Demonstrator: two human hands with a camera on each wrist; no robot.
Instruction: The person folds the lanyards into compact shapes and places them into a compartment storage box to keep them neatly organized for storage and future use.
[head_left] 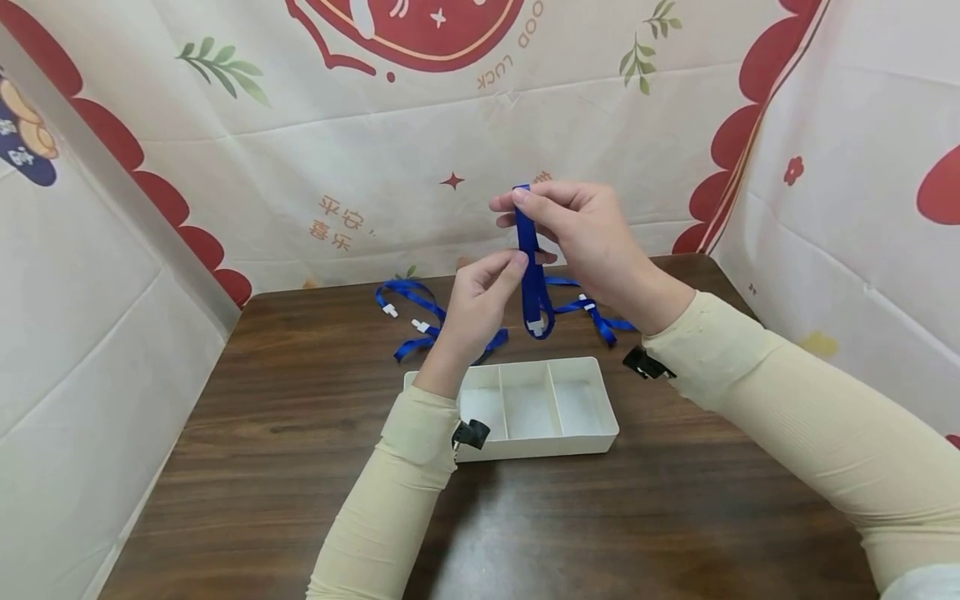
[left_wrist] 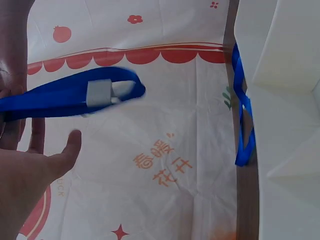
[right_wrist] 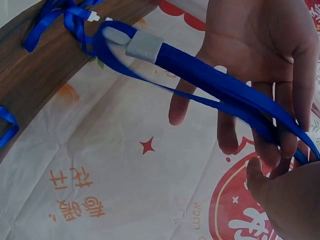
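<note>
A blue lanyard (head_left: 534, 287) with a pale plastic clip (right_wrist: 145, 46) hangs folded lengthwise above the back of the table. My right hand (head_left: 592, 229) pinches its upper end between thumb and fingers. Lower down, my left hand (head_left: 483, 292) pinches the strap at about mid-length. The looped bottom with the clip dangles free, and in the left wrist view the clip (left_wrist: 99, 93) sits near the loop's end. Below the hands stands a cream box (head_left: 536, 447) with compartments, partly hidden by the left wrist.
More blue lanyards (head_left: 408, 287) with white clips lie behind the box on the left, and another blue lanyard (head_left: 600, 321) lies to the right. A brown wooden table (head_left: 285, 433) carries everything. Printed white cloth (head_left: 420, 142) rises behind and at both sides.
</note>
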